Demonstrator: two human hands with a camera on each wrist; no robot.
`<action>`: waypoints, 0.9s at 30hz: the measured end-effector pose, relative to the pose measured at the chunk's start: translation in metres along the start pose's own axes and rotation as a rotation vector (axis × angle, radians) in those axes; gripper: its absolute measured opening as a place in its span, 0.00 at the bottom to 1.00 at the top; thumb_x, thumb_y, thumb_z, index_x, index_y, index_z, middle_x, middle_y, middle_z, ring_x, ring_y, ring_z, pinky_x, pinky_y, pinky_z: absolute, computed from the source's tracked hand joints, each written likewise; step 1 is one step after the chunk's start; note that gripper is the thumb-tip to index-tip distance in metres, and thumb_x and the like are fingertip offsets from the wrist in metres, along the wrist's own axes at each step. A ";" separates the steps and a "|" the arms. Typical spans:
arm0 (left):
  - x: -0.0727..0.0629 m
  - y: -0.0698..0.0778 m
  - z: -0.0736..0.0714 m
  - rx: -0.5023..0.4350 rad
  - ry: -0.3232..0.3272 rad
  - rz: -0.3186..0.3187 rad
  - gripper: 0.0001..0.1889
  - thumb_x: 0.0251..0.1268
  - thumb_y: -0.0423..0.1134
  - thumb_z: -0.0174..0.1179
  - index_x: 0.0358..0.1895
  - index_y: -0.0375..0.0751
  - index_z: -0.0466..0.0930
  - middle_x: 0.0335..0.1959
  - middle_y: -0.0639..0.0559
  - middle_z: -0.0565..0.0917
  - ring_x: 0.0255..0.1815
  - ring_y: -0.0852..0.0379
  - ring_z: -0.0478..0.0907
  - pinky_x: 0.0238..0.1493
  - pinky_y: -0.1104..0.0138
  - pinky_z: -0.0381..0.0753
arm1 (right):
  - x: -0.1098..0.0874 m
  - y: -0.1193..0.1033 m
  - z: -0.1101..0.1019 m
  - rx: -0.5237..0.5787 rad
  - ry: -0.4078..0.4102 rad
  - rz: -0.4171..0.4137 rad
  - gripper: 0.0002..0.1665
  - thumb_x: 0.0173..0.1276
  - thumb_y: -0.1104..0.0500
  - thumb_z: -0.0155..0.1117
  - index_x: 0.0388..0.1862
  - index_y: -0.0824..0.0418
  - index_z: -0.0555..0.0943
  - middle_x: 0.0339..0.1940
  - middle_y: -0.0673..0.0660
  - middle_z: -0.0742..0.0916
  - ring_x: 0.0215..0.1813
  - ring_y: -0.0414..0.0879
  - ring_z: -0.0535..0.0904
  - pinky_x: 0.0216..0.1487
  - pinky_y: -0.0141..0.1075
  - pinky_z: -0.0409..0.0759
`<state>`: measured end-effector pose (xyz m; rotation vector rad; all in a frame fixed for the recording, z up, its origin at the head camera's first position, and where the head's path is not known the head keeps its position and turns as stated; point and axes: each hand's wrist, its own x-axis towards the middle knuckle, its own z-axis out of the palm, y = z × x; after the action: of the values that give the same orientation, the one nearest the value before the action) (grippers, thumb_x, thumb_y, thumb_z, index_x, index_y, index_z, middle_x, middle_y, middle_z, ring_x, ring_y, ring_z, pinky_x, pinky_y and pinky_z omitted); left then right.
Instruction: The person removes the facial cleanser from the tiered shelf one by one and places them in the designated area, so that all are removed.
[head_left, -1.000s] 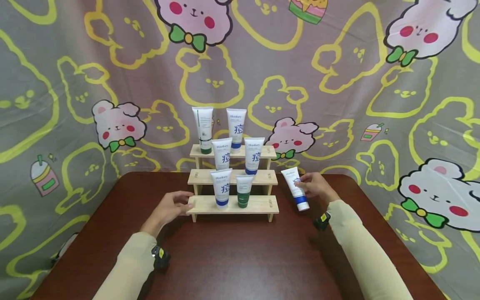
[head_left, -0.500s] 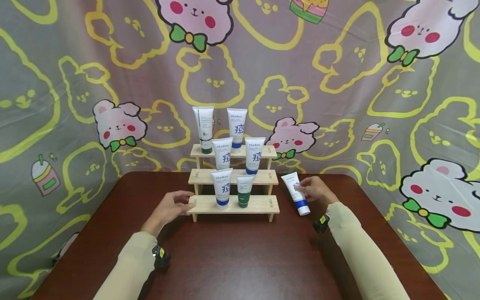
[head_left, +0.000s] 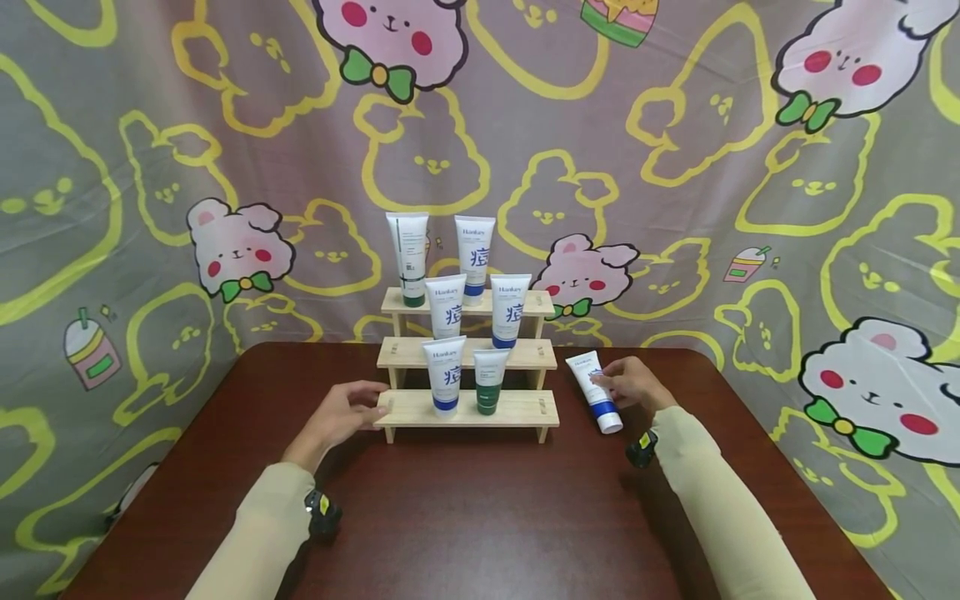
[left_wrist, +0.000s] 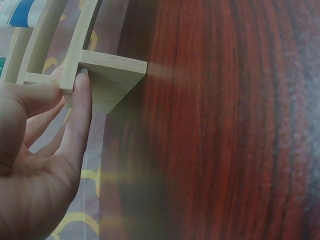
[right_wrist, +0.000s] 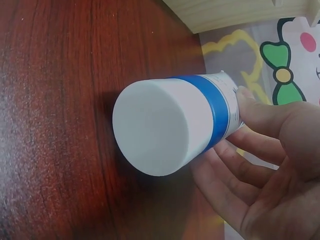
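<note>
At the left end of a stepped wooden display rack, my left hand pinches the lowest shelf. The left wrist view shows its thumb above the shelf board and a finger beneath it. My right hand holds a white squeeze tube with a blue band, right of the rack. In the right wrist view the tube's white cap faces the camera, close over the table, with the thumb on one side and fingers curled behind. The tube lies tilted, cap end nearer me.
Two tubes stand on each shelf: a green-based tube and a blue-based tube on top, two blue-based ones in the middle, and a blue-based tube beside a small green tube below. A patterned curtain hangs behind the dark table.
My right hand has lowered the held tube slightly toward the table and nearer to me. My left hand stays at the rack's lowest shelf.
</note>
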<state>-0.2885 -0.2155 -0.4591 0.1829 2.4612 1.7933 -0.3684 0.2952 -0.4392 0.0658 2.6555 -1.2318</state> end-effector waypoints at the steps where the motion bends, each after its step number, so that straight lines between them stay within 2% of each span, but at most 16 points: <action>1: 0.000 0.000 0.000 -0.001 0.000 -0.002 0.24 0.67 0.25 0.66 0.65 0.25 0.75 0.53 0.30 0.80 0.41 0.55 0.85 0.41 0.64 0.92 | -0.001 0.000 0.000 -0.004 0.002 0.002 0.33 0.75 0.51 0.67 0.64 0.77 0.75 0.47 0.67 0.85 0.41 0.50 0.82 0.47 0.51 0.92; 4: 0.001 0.000 0.000 0.001 -0.001 -0.004 0.24 0.67 0.25 0.66 0.66 0.25 0.75 0.53 0.30 0.79 0.41 0.55 0.85 0.41 0.64 0.92 | -0.001 0.000 0.000 -0.003 0.000 -0.002 0.34 0.75 0.51 0.67 0.64 0.79 0.74 0.47 0.68 0.85 0.41 0.51 0.83 0.47 0.52 0.92; 12: 0.001 0.000 -0.001 0.005 0.009 -0.008 0.24 0.67 0.25 0.66 0.66 0.25 0.75 0.54 0.30 0.79 0.41 0.55 0.85 0.41 0.63 0.93 | 0.003 -0.001 0.002 0.008 0.026 0.002 0.32 0.74 0.52 0.69 0.61 0.78 0.76 0.34 0.57 0.83 0.32 0.45 0.80 0.38 0.45 0.93; 27: -0.001 0.001 0.001 -0.003 0.006 -0.015 0.24 0.67 0.25 0.65 0.65 0.25 0.75 0.53 0.30 0.80 0.40 0.56 0.85 0.41 0.64 0.92 | 0.003 0.005 0.005 -0.026 0.034 0.005 0.26 0.74 0.53 0.68 0.55 0.77 0.80 0.30 0.55 0.83 0.32 0.44 0.80 0.36 0.43 0.92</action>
<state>-0.2877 -0.2145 -0.4585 0.1584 2.4570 1.7944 -0.3697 0.2945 -0.4462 0.0904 2.6981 -1.2053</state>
